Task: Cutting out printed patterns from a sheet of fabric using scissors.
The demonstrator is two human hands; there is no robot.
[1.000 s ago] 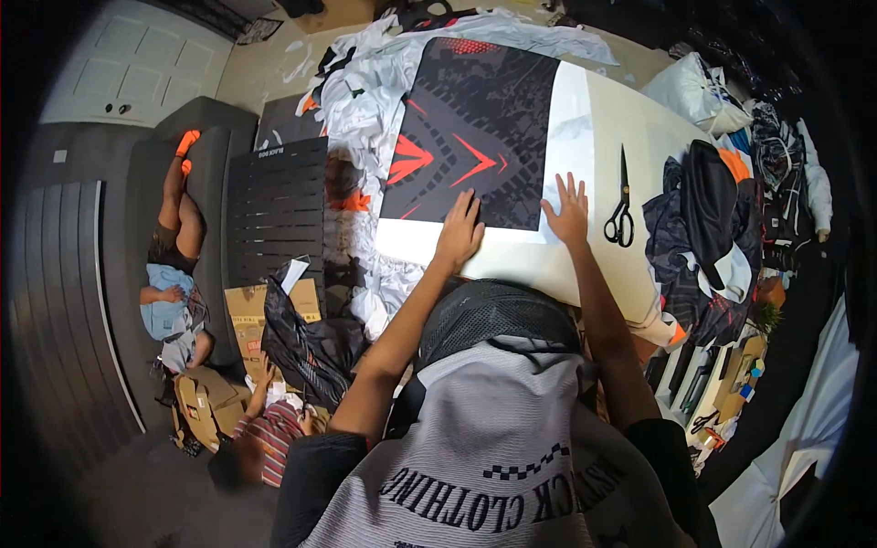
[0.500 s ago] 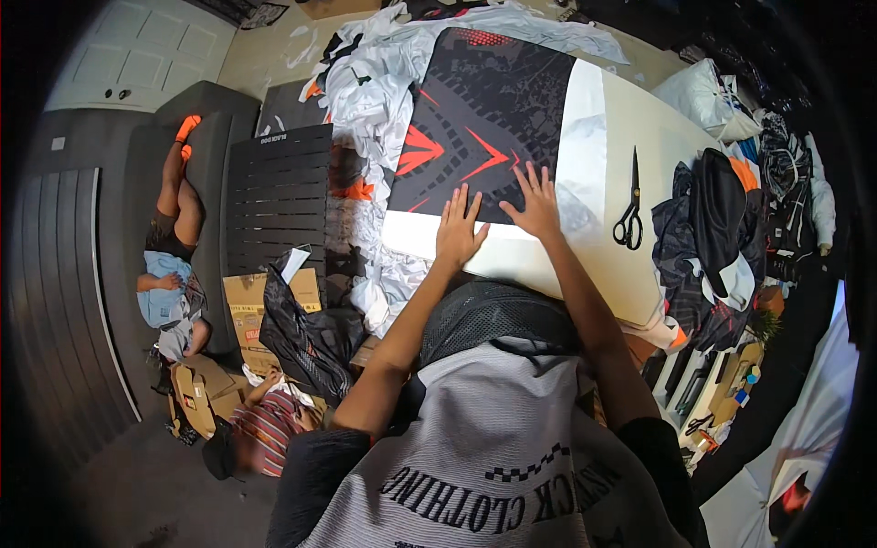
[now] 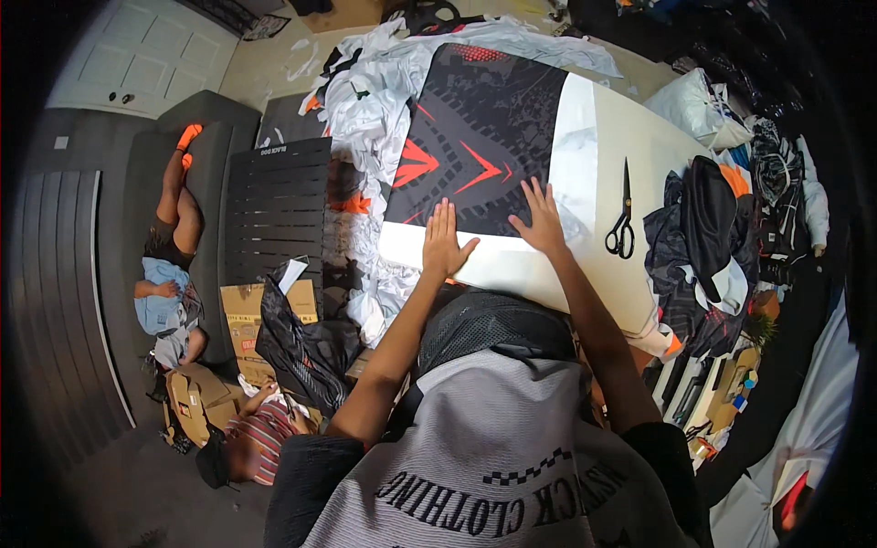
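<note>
A dark printed fabric panel with red arrow shapes and a white border lies flat on the cream tabletop. On its near left edge rests my left hand, palm down, fingers stretched out and close together. My right hand lies flat farther right, fingers extended over the panel's near right corner. Neither hand holds anything. Black-handled scissors lie on the tabletop to the right of my right hand, blades pointing away from me.
Crumpled white fabric lines the table's left side. Dark garments are heaped at the right edge. Left of the table stand a black slatted bench and a cardboard box. One person lies on a sofa; another is lower left.
Both hands have slid slightly toward me over the panel. My left hand's fingers have drawn closer together. The whole view has shifted slightly.
</note>
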